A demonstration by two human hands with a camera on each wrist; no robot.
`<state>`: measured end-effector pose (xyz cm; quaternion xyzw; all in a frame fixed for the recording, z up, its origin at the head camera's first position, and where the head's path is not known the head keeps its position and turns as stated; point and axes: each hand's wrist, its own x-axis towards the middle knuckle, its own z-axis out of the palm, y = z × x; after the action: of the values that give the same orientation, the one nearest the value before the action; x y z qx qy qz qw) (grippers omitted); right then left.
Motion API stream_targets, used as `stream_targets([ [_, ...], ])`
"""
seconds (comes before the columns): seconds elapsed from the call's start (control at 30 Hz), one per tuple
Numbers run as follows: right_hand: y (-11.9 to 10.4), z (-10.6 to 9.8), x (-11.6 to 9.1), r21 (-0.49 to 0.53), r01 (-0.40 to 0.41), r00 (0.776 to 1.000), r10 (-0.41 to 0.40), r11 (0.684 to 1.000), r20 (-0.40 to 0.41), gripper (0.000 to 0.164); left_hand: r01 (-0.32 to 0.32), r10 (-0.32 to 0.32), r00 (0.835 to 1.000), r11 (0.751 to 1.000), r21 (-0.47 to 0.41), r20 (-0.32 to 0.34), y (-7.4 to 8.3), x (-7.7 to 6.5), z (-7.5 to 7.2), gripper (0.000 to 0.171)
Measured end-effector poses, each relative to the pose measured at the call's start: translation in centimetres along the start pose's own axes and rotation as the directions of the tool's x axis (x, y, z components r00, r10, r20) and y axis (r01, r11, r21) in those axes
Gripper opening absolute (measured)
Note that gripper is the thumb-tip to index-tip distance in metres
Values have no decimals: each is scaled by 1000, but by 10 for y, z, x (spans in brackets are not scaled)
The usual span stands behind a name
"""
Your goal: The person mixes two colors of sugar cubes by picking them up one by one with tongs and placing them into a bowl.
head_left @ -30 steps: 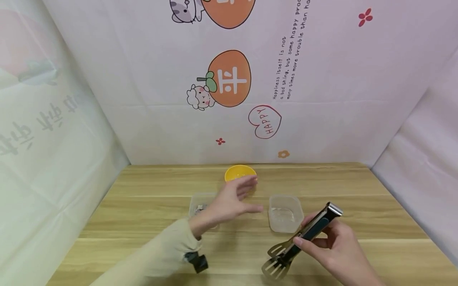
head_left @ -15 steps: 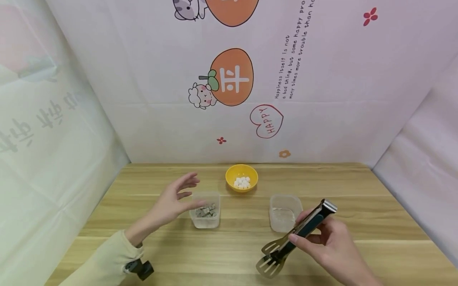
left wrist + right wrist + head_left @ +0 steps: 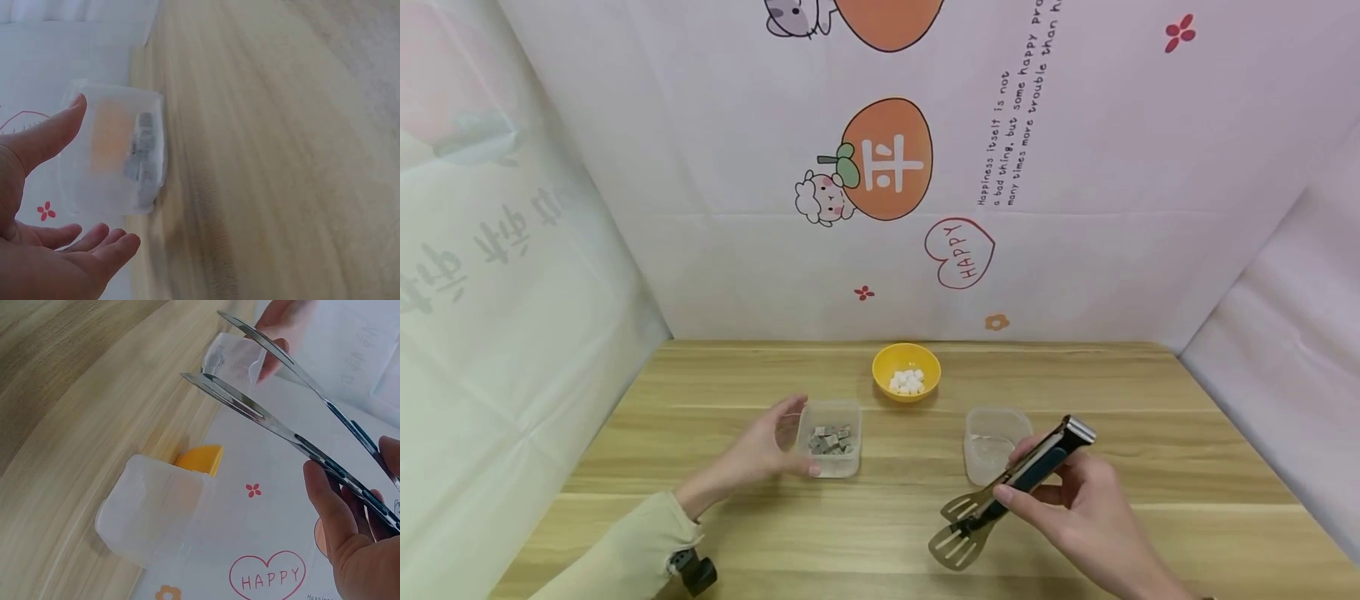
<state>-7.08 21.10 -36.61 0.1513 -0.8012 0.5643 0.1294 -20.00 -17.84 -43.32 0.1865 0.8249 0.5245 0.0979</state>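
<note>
My left hand [image 3: 758, 450] is spread at the left side of a clear plastic container [image 3: 837, 467] of small grey cubes [image 3: 829, 440], thumb at its near corner and fingers at its far corner. The left wrist view shows thumb and fingers wide apart, with the container [image 3: 103, 187] beyond them. My right hand [image 3: 1093, 508] grips metal serving tongs [image 3: 1037, 468] with slotted ends pointing down to the left. In the right wrist view the arms of the tongs [image 3: 275, 425] stand apart with nothing between their ends.
A second clear container [image 3: 988, 454], with no cubes visible inside, stands right of centre, partly behind the tongs. A yellow bowl [image 3: 886, 367] of small white pieces [image 3: 907, 382] sits at the back of the wooden table [image 3: 715, 383]. Printed cloth [image 3: 1075, 250] walls the table's back and sides.
My left hand has swung left from in front of the bowl, then lowered beside the container of cubes. The tongs in my right hand have shifted slightly left.
</note>
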Motion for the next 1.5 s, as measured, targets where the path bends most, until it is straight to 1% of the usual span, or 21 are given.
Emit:
stream_targets([
  [0.2,-2,2,2,6,5,1000,-5,1000,7,35,31,-29,999,998,-49,32,-10,1,6,119],
  [0.27,-1,2,3,13,2,1000,-2,1000,9,35,45,-42,999,996,-75,34,-13,3,8,119],
  [0.43,-1,4,3,19,0,1000,0,1000,6,36,46,-43,999,994,-103,31,-16,5,10,116],
  [0.6,-1,5,4,24,1,1000,-1,1000,9,36,36,-34,999,995,-91,23,-16,5,11,111],
  [0.77,-2,6,4,29,4,1000,-4,1000,8,37,46,-46,999,996,-82,4,-14,6,13,107],
  [0.9,-2,7,5,30,-1,1000,0,1000,9,37,51,-51,999,994,-97,1,-11,7,16,106],
  [1.17,-1,9,8,45,-2,1000,1,999,10,39,51,-52,999,987,-154,-1,-8,7,23,106],
  [1.5,-2,9,10,66,-12,1000,12,998,-3,32,34,-33,999,983,-182,11,-6,9,30,105],
])
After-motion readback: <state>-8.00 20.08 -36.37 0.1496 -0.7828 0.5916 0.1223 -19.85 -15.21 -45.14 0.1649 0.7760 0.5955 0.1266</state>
